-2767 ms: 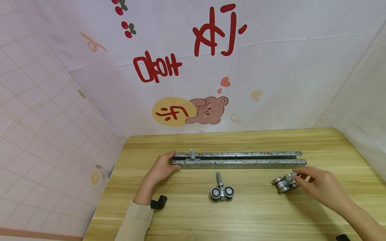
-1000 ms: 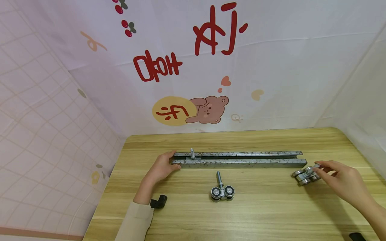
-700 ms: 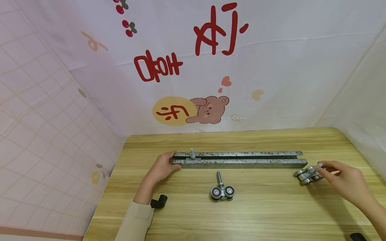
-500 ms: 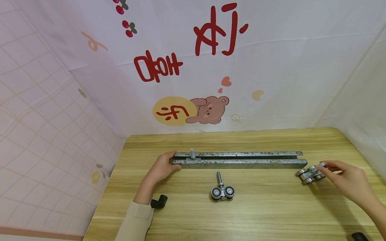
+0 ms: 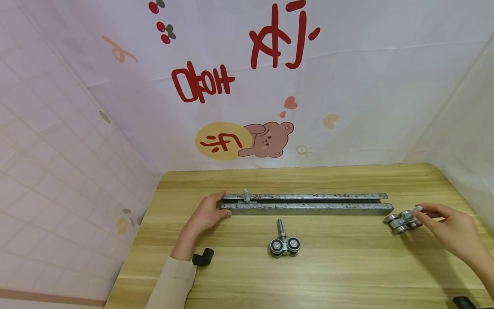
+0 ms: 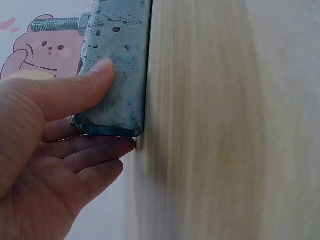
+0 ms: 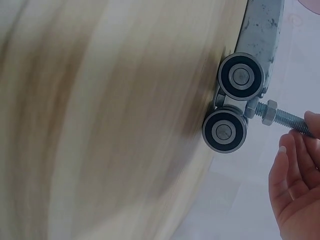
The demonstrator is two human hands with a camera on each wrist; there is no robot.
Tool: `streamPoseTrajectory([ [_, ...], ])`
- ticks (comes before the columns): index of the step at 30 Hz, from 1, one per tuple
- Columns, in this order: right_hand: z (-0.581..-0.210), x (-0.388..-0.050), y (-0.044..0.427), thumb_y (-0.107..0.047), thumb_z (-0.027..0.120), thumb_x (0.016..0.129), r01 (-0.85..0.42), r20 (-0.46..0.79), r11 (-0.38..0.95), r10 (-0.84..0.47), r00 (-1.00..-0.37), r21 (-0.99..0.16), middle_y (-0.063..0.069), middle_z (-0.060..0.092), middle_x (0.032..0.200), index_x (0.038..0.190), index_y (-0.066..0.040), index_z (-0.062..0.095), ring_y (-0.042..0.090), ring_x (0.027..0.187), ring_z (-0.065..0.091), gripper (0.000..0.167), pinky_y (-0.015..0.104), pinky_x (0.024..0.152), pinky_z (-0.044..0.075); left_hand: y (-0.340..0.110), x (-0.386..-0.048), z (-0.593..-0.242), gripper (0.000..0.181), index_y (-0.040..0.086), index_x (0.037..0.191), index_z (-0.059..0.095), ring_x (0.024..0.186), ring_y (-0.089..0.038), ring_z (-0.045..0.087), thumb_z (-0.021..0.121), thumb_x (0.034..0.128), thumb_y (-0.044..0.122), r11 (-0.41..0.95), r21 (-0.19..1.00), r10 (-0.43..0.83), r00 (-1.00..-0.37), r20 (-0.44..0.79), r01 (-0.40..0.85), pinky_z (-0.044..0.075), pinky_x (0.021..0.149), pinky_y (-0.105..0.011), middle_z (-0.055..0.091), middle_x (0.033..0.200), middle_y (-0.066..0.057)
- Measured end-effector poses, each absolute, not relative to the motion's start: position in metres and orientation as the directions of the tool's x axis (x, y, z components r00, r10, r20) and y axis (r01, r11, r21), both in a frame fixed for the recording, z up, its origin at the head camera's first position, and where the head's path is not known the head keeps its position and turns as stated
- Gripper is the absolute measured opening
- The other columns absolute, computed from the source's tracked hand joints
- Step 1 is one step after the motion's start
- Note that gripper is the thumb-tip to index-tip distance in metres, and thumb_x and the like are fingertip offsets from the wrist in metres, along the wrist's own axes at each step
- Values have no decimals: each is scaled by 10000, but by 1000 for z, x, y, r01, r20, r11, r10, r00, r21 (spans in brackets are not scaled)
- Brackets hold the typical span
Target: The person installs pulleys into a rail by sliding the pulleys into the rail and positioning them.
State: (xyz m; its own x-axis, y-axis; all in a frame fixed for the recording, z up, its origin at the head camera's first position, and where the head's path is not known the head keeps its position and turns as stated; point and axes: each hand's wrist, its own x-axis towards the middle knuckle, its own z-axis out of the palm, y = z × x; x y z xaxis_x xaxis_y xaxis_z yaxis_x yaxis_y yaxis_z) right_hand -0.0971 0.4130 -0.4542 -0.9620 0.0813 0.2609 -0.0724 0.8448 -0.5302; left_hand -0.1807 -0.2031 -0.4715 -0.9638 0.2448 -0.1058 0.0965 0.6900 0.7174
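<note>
A scuffed metal rail with a slot along its top lies across the table. My left hand grips its left end; in the left wrist view the thumb of that hand lies on the rail's side wall. A bolt stands up out of the slot near that end. Just beyond the rail's right end, my right hand pinches the threaded bolt of a wheeled roller. The right wrist view shows that roller's wheels close to the rail end, the fingertips on its bolt.
A second wheeled roller lies in front of the rail, its bolt pointing toward the rail. Black fittings are at the left wrist and near the right forearm. Behind the wooden table hangs a printed white cloth.
My right hand has carried the pinched roller rightward from in front of the rail's right part to beyond its end. My left hand has kept its grip on the rail.
</note>
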Motion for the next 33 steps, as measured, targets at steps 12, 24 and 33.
streamPoseTrajectory([
  [12,-454,-102,424,-113,773,960,-99,321,845,88,-943,-525,-441,502,886,1104,120,725,-258,720,448,278,56,546,426,-203,-182,-468,778,-43,1574,422,1467,-400,427,819,935,156,698,709,245,-963,-109,97,420,1157,-547,470,1572,-237],
  [24,-447,-110,431,-224,739,999,-42,261,892,87,-961,-451,351,713,1052,1133,122,713,-246,702,401,371,144,503,413,-203,-181,-468,779,-42,1574,423,1472,-399,420,819,933,157,698,710,240,-964,-112,92,417,1159,-547,468,1575,-234],
  [33,-449,-122,433,-239,720,1018,-28,242,903,85,-966,-429,369,699,1028,1153,170,677,455,771,681,433,325,478,494,-203,-181,-468,780,-46,1573,422,1471,-406,418,820,932,153,699,710,241,-964,-113,92,418,1157,-549,469,1572,-240],
])
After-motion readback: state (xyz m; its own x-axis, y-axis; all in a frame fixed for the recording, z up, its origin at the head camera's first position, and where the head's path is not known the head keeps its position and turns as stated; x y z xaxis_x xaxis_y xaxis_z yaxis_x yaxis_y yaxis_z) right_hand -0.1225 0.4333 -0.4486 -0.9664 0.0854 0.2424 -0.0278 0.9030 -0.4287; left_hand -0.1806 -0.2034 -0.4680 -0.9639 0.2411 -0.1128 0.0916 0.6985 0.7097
